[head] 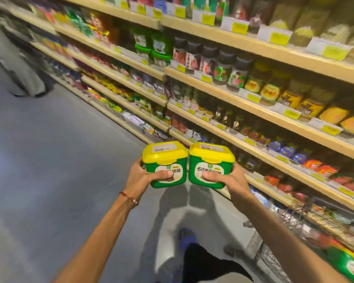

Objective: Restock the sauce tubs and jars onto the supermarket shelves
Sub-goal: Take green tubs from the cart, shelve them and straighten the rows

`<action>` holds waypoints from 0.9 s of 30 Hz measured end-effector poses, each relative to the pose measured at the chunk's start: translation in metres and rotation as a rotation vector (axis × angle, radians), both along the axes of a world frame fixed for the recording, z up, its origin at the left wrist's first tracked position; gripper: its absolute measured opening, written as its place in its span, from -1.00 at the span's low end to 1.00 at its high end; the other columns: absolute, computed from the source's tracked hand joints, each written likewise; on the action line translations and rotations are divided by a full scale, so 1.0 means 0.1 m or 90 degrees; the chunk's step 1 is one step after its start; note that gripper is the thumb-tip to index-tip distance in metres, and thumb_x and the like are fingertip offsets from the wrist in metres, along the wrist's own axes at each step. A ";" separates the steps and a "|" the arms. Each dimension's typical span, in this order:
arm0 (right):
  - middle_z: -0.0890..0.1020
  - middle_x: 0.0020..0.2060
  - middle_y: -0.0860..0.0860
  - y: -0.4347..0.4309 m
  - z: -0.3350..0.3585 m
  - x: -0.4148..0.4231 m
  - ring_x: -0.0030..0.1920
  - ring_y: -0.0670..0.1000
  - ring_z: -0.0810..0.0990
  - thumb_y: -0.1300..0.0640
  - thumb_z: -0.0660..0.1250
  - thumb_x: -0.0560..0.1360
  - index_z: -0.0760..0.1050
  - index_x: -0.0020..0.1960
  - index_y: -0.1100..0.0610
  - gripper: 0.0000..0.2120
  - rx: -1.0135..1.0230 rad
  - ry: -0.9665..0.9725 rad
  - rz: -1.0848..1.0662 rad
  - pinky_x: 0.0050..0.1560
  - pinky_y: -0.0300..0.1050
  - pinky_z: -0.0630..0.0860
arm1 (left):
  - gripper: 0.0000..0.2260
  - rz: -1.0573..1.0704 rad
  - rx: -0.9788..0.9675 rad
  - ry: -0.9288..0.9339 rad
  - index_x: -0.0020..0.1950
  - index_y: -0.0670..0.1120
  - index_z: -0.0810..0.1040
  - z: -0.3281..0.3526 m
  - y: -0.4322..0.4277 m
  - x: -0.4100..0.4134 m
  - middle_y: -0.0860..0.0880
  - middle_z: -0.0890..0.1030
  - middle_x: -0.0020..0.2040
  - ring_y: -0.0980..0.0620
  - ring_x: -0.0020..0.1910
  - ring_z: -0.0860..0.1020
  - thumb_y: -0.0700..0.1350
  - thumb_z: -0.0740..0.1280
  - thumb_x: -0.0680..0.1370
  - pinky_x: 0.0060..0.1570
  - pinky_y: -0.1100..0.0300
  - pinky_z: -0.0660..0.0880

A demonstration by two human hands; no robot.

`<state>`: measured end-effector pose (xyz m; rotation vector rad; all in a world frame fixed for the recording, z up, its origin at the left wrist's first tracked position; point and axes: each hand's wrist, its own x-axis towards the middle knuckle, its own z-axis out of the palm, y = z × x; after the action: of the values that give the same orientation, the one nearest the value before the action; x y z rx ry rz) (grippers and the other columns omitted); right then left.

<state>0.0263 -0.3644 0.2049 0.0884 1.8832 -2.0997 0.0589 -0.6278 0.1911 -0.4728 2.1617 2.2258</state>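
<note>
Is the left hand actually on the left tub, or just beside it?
Touching. The head view shows the left hand gripping the left tub, thumb pressed across its front label.

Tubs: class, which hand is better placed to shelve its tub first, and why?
Probably right. The right hand holds the right tub nearest the shelves; the left hand and left tub sit on the aisle side, farther away.

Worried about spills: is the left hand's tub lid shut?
Shut: the yellow lid sits flat on the green tub that the left hand grips.
</note>
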 end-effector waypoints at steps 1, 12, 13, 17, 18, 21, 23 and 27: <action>0.74 0.07 0.15 -0.13 0.01 -0.11 0.06 0.21 0.73 0.18 0.70 0.13 0.54 0.31 0.17 -0.22 -0.005 0.005 0.006 0.07 0.11 0.68 | -0.23 0.008 -0.002 -0.003 0.21 -0.16 0.64 -0.02 -0.12 -0.08 -0.09 0.74 0.04 -0.10 0.01 0.72 0.02 0.67 0.04 0.02 0.03 0.66; 0.75 0.05 0.09 -2.00 -0.09 -2.00 0.02 0.13 0.75 0.34 0.65 0.14 0.58 0.26 0.21 -0.31 -0.024 0.064 0.027 -0.10 -0.06 0.67 | -0.13 0.118 -0.081 0.026 0.33 -0.09 0.56 -0.04 -1.90 -1.56 -0.04 0.71 0.15 -0.03 0.09 0.69 0.08 0.68 0.05 0.03 0.09 0.66; 0.76 0.02 0.05 -2.18 -0.06 -2.16 -0.01 0.08 0.76 0.30 0.64 0.13 0.60 0.22 0.20 -0.35 -0.022 0.068 0.021 -0.13 -0.11 0.67 | -0.12 0.123 -0.081 0.027 0.35 -0.08 0.55 -0.02 -2.07 -1.70 -0.04 0.70 0.17 -0.03 0.11 0.69 0.09 0.67 0.06 0.06 0.05 0.66; 0.77 -0.02 -0.01 -2.84 0.07 -2.74 -0.02 0.05 0.76 0.28 0.64 0.13 0.62 0.15 0.10 -0.40 -0.001 0.067 0.047 -0.10 -0.08 0.69 | -0.17 0.156 -0.069 0.021 0.30 -0.09 0.57 0.04 -2.69 -2.23 -0.04 0.71 0.13 -0.04 0.07 0.70 0.08 0.65 0.06 -0.02 0.10 0.67; 0.77 -0.03 -0.02 -2.99 0.09 -2.87 -0.02 0.06 0.76 0.28 0.65 0.12 0.61 0.14 0.06 -0.39 0.003 0.067 0.051 -0.08 -0.04 0.70 | -0.17 0.161 -0.055 0.024 0.27 -0.09 0.58 0.06 -2.83 -2.35 -0.03 0.72 0.09 -0.02 0.04 0.71 0.08 0.65 0.03 -0.09 0.18 0.65; 0.76 0.03 0.04 -3.44 0.10 -3.25 0.02 0.11 0.75 0.24 0.72 0.11 0.58 0.23 0.09 -0.28 0.019 0.062 0.062 0.01 0.07 0.68 | -0.05 0.156 -0.037 0.027 0.28 -0.12 0.58 0.11 -3.26 -2.76 -0.04 0.73 0.08 -0.02 0.02 0.71 0.15 0.71 -0.06 -0.11 0.21 0.64; 0.75 0.08 0.07 -3.74 0.09 -3.49 0.05 0.13 0.74 0.26 0.71 0.16 0.53 0.32 0.14 -0.23 0.024 0.063 0.066 0.03 0.08 0.69 | -0.02 0.129 -0.023 0.025 0.30 -0.13 0.58 0.11 -3.60 -3.03 -0.07 0.72 0.11 -0.06 0.05 0.71 0.20 0.71 -0.04 -0.06 0.14 0.65; 0.75 0.08 0.01 -4.35 0.05 -3.89 0.05 0.05 0.74 0.18 0.75 0.08 0.48 0.37 0.11 -0.10 0.028 0.046 0.002 0.06 0.02 0.69 | -0.14 0.071 -0.022 0.007 0.30 -0.13 0.58 0.07 -4.30 -3.61 -0.10 0.72 0.12 -0.13 0.08 0.70 0.06 0.71 0.04 0.05 -0.01 0.65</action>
<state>-0.3631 -0.7999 0.2103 0.0197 1.9699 -2.0858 -0.3019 -1.0582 0.1983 -0.5970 2.2362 2.2529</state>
